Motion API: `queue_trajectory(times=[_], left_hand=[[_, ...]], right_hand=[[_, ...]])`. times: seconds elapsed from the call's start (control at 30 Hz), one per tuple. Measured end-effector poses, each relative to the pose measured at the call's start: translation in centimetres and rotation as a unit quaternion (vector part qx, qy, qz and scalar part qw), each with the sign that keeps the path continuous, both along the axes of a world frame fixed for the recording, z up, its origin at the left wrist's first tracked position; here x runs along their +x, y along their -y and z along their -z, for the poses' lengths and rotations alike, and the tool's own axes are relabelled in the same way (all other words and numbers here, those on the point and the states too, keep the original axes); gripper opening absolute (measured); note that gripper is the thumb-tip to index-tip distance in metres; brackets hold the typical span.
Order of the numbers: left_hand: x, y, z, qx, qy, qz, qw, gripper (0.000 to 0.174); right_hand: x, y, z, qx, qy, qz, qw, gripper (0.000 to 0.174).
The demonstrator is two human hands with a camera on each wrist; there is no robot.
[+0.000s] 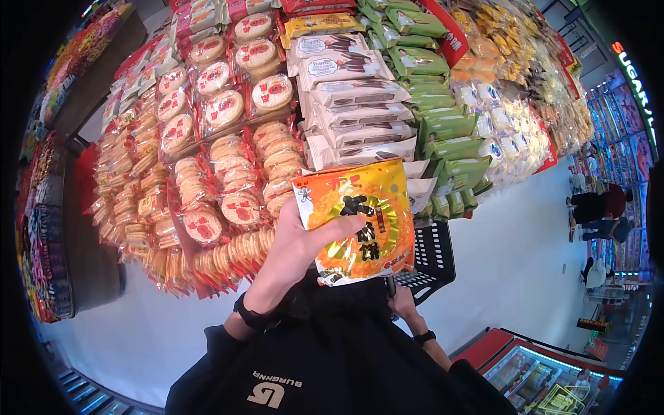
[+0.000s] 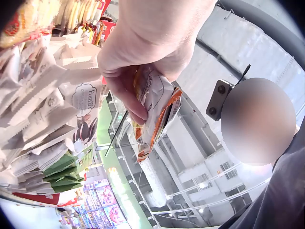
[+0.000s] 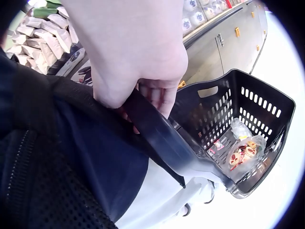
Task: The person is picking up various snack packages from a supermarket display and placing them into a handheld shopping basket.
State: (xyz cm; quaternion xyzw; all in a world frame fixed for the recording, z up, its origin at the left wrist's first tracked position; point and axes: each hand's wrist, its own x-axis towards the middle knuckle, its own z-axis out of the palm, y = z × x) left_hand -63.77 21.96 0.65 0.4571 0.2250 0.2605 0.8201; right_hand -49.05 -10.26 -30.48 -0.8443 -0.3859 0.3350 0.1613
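My left hand holds an orange and yellow snack packet up in front of the display, its thumb across the printed front. From the side, in the left wrist view, the packet is pinched between fingers and thumb, its white and orange edge showing. Down by my body, my right hand grips the dark handle of a black shopping basket. Clear plastic bags lie inside the basket, one showing round crackers with red markings. The held packet overlaps part of the display in the head view.
Ahead is a heaped display of round wrapped crackers, white Franzzi packets and green packets. A red-edged glass-topped freezer stands at lower right. People are in the aisle on the right.
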Motion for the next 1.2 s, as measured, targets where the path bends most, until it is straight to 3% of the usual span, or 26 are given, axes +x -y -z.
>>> queue_trajectory(times=[0.13,0.27,0.3,0.33,0.4,0.47,0.53,0.6,0.67,0.73,0.8,0.83,0.97,1.07,1.2], left_hand=[[-0.3,-0.5,0.4,-0.001,0.022,-0.021,1.0,0.036],[-0.9,-1.1,1.0,0.008,0.009,-0.01,1.0,0.034],[-0.9,-1.1,1.1,0.01,0.01,-0.02,1.0,0.032],[-1.1,-1.1,1.3,0.012,0.007,-0.018,1.0,0.031],[-1.3,-1.2,1.5,0.017,0.005,-0.012,1.0,0.03],[-1.4,-1.1,1.2,0.019,0.01,-0.01,1.0,0.028],[-1.5,-0.9,1.1,0.011,0.01,0.0,1.0,0.028],[-1.3,-0.7,1.5,0.011,0.018,0.013,1.0,0.029],[-1.0,-0.4,1.4,0.003,0.017,0.028,0.999,0.029],[-0.7,-0.2,1.3,0.027,0.027,0.043,0.998,0.028],[-0.7,-0.1,1.3,0.05,0.032,0.06,0.996,0.028],[-0.7,0.0,1.2,0.041,0.032,0.06,0.997,0.028],[-0.9,-0.1,1.7,0.065,0.038,0.042,0.996,0.024],[-0.9,-0.3,2.1,0.098,0.039,0.023,0.994,0.017],[-1.4,-0.4,2.0,0.127,0.024,0.031,0.991,0.011]], right_hand=[[-0.9,-0.5,0.2,-0.022,0.03,-0.026,0.999,0.031],[-0.7,-2.1,-4.2,-0.08,0.04,-0.092,0.992,0.04],[-0.3,-2.7,-6.4,-0.053,0.047,-0.103,0.992,0.047],[0.1,-3.1,-7.8,0.042,0.073,-0.11,0.99,0.046],[2.0,-3.3,-10.4,0.187,0.205,-0.122,0.953,0.034],[3.2,-4.8,-15.5,0.281,0.218,-0.086,0.931,0.022],[3.2,-7.6,-20.3,0.426,0.28,-0.031,0.859,0.016],[1.5,-10.7,-24.6,0.517,0.14,0.119,0.836,0.015],[-0.4,-14.7,-28.9,0.556,-0.004,0.163,0.815,0.017],[-1.3,-17.2,-30.9,0.533,-0.092,0.123,0.832,0.024],[-1.1,-17.8,-31.3,0.452,-0.092,0.049,0.886,0.028],[-1.6,-18.5,-31.6,0.429,-0.143,0.055,0.89,0.03],[-2.0,-19.3,-32.6,0.45,-0.245,0.115,0.851,0.025],[-1.8,-19.7,-32.4,0.515,-0.266,0.145,0.802,0.025],[-1.8,-19.5,-32.0,0.529,-0.297,0.165,0.778,0.024]])
